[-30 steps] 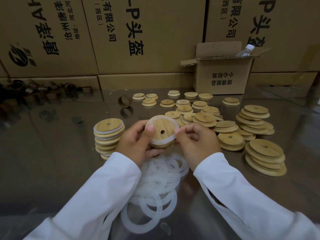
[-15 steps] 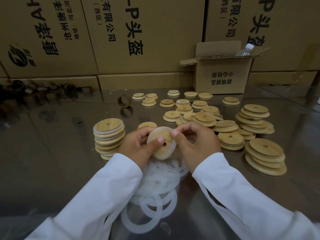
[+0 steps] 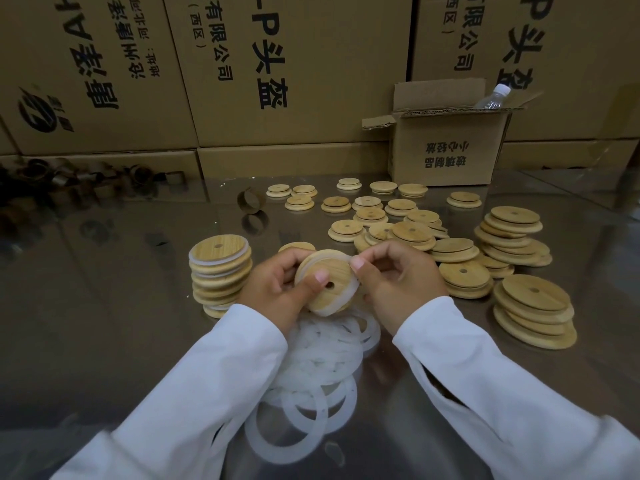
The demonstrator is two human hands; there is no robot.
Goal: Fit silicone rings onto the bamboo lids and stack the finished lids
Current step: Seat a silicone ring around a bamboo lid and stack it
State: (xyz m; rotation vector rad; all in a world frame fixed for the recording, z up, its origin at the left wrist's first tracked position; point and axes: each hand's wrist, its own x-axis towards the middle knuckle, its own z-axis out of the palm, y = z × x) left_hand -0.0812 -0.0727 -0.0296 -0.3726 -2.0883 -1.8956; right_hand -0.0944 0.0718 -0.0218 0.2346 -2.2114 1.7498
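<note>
Gripping round pale bamboo lid with centre hole (image 3: 337, 268) in left hand (image 3: 277, 287), curled round edge, thumb on face; held above desk (image 3: 121, 323), over loose rings (image 3: 322, 355). Pinching translucent white silicone ring (image 3: 351, 294) at lid rim with right hand (image 3: 398, 282). Expect lid light, stiff: hold by edge. Expect ring soft, stretchy, slippy: pinch short sections.

Two bare hands in view: left hand (image 3: 277, 289), right hand (image 3: 398, 289), nails short and neat. Left sleeve (image 3: 194, 393) white, long, loose-cut, ends in plain cuff at wrist. Right sleeve (image 3: 485, 382) same white fabric, soft creases along forearm, long fold line running back from cuff. Cloth smooth, matte, plain white down to frame edge.
</note>
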